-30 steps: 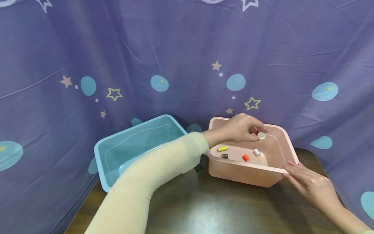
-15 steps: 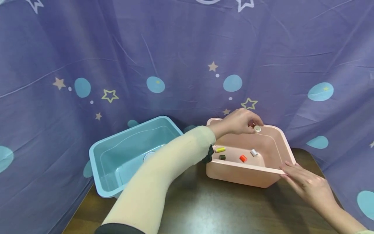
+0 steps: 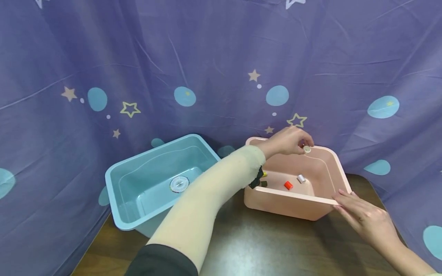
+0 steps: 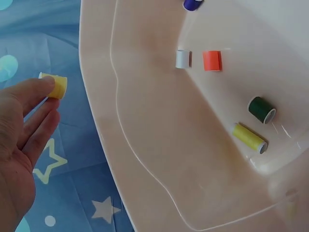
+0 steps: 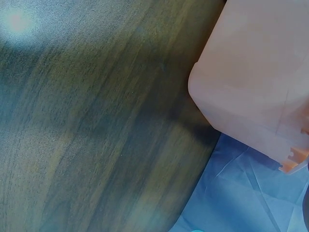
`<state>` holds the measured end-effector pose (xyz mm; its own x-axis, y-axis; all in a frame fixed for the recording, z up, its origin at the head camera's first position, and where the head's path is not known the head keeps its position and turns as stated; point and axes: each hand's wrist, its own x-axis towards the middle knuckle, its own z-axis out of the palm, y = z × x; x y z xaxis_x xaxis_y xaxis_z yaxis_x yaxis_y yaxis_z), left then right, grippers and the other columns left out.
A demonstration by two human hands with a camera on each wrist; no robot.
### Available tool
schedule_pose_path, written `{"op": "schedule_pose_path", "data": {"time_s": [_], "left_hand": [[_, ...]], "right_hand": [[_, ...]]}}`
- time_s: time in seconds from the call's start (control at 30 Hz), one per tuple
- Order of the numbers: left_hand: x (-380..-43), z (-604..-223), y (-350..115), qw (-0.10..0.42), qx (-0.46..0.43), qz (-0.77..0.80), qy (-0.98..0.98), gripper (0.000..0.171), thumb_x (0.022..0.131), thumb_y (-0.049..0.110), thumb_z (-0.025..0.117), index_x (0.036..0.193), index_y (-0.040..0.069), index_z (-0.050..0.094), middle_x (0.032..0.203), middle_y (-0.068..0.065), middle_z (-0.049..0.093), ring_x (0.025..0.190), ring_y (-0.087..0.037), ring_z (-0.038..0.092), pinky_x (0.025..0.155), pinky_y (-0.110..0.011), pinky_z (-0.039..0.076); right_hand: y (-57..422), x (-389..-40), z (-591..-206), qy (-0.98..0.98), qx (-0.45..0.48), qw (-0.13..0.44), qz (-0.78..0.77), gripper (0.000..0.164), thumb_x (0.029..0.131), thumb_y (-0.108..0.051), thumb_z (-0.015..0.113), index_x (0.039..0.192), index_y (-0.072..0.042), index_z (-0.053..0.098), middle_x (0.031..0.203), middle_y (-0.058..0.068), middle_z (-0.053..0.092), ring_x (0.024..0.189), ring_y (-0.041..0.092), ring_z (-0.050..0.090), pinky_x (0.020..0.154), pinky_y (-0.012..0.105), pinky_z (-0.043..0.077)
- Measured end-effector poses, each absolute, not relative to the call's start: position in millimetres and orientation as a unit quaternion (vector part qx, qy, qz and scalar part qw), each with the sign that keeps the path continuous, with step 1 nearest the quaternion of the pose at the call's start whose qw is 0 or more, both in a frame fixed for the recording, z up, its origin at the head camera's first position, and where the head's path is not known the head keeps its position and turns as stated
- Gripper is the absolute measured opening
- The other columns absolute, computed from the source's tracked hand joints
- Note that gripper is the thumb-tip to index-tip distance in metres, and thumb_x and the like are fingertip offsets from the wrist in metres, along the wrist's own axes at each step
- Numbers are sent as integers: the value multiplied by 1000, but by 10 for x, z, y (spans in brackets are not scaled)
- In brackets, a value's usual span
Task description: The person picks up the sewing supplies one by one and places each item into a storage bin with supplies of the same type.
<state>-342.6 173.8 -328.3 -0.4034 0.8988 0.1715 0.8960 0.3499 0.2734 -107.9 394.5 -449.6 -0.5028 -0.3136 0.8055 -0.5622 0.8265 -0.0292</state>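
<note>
My left hand (image 3: 288,140) pinches a short yellow spool of thread (image 4: 59,87) between thumb and fingers, over the far rim of the pink bin (image 3: 279,203). In the head view the spool's pale round end shows. Below, on the bin's floor, lie a red-orange spool (image 4: 212,61), a white spool (image 4: 182,59), a dark green spool (image 4: 261,110) and a longer yellow spool (image 4: 249,138). A blue spool (image 4: 192,4) shows at the top edge of the left wrist view. My right hand (image 3: 369,218) grips the bin's near right corner at the rim, thumb outside.
To the left stands a teal bin (image 3: 114,199) with a round white disc (image 3: 179,184) edged with coloured dots inside. My left forearm crosses in front of its right side. Both bins stand on a dark wooden table (image 3: 262,245) against a purple-blue curtain (image 3: 221,57).
My left hand has risen toward the far rim with the spool. Its forearm has shifted right, uncovering the disc in the teal bin and partly covering the longer yellow spool. My right hand stays put.
</note>
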Motion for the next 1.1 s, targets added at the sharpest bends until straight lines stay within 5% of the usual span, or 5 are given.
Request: {"op": "schedule_pose_path", "data": {"time_s": [0.43, 1.1], "left_hand": [[-3579, -3440, 1865, 19, 570, 136, 810, 28, 93, 13, 79, 121, 16, 80, 110, 7, 78, 100, -3, 69, 89, -13, 47], [-3532, -3659, 1984, 20, 633, 63, 772, 24, 94, 10, 74, 116, 16, 81, 109, 6, 78, 103, -7, 71, 91, -16, 48]], "right_hand": [[3935, -1069, -4496, -853, 251, 433, 147, 50, 107, -54, 59, 112, -11, 85, 134, -18, 64, 133, -12, 53, 114, 10, 35], [3975, -1075, -4520, -858, 247, 429, 134, 53, 108, -55, 57, 113, -10, 85, 126, -8, 70, 133, -11, 54, 115, 11, 35]]}}
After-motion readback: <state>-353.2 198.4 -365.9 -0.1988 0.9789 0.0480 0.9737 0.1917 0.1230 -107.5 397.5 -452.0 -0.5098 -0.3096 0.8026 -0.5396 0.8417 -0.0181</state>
